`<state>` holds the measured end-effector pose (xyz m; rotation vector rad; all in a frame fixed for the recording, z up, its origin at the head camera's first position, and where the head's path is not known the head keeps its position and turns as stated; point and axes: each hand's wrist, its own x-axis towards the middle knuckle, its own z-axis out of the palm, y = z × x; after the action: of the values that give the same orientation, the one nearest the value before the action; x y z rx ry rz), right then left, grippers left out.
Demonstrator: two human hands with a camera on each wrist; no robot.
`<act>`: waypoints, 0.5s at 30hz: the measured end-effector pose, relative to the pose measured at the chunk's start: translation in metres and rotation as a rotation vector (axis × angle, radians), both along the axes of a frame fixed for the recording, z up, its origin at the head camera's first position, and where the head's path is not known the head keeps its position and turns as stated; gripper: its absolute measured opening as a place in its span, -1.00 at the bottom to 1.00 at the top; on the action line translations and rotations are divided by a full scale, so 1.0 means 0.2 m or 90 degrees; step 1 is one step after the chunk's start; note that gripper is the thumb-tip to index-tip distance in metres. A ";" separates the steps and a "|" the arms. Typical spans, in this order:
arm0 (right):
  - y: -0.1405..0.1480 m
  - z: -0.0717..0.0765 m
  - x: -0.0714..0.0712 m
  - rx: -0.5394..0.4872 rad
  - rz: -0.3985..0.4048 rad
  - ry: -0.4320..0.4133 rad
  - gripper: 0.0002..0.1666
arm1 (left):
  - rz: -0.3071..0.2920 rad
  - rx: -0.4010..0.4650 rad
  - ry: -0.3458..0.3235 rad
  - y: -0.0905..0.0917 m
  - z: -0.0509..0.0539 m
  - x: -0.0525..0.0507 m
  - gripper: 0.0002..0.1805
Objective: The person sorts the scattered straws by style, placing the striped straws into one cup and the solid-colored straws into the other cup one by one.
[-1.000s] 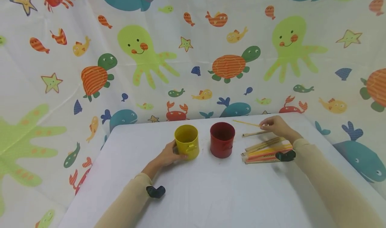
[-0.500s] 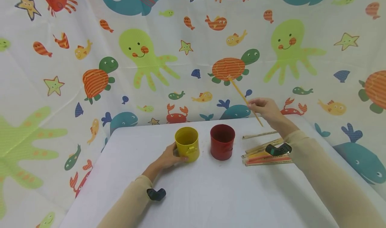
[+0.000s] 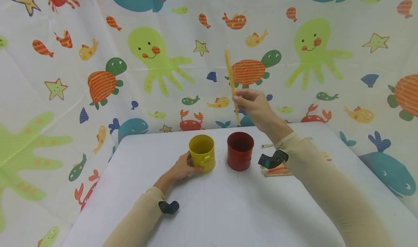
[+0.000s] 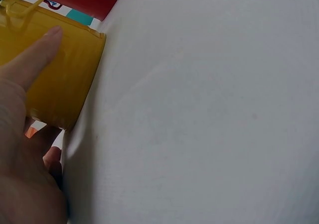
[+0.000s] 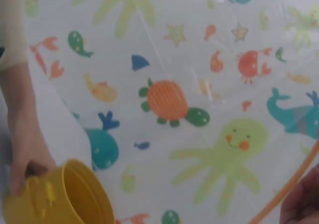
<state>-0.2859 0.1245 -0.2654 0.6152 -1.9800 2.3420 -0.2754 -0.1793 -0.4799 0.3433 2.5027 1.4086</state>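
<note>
In the head view a yellow cup (image 3: 204,161) with a small handle stands upright on the table. My left hand (image 3: 181,167) grips it from the left side, and the left wrist view shows the thumb (image 4: 42,50) along its wall. Raised above the table's back edge, my right hand (image 3: 253,103) pinches a thin yellow stick (image 3: 230,72) near its lower part. The stick is nearly vertical, leaning slightly left at the top. Just below and left of that hand stands a red cup (image 3: 240,158), apart from the yellow one. The right wrist view shows the stick as orange.
Several thin sticks (image 3: 277,172), some in paper wrappers, lie to the right of the red cup, partly hidden by the right sleeve (image 3: 316,167). A white cloth covers the table (image 3: 215,210). Behind it hangs a curtain (image 3: 209,85) printed with sea animals.
My right hand has lifted the yellow stick from near the table's back right, moved left and up, and turned it from nearly flat to nearly upright. The left hand stays on the yellow cup.
</note>
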 end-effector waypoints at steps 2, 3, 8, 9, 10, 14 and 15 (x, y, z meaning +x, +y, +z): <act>-0.08 0.00 0.01 -0.028 0.028 -0.019 -0.65 | -0.001 0.001 0.006 0.00 0.00 0.00 -0.01; -0.12 -0.01 0.01 -0.032 0.034 -0.026 -0.65 | 0.000 0.001 0.009 0.00 0.00 0.00 -0.02; -0.29 -0.08 0.01 -0.033 0.048 -0.058 -0.63 | -0.003 -0.002 0.018 0.00 -0.01 -0.01 -0.03; -0.32 -0.11 0.01 -0.027 0.049 -0.071 -0.65 | -0.003 -0.003 0.016 0.00 -0.01 -0.01 -0.03; -0.34 -0.13 0.01 -0.020 0.048 -0.085 -0.67 | -0.003 -0.005 0.015 0.00 -0.01 -0.01 -0.03; -0.42 -0.24 -0.01 0.012 0.035 -0.148 -0.82 | 0.003 -0.004 0.005 -0.01 -0.01 -0.01 0.01; -0.43 -0.27 -0.02 0.021 0.035 -0.161 -0.86 | 0.004 -0.004 0.003 -0.01 -0.01 0.00 0.01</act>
<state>-0.2892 0.0381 -0.3199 0.3954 -2.1291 2.5364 -0.2761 -0.1806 -0.4820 0.3381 2.5128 1.4036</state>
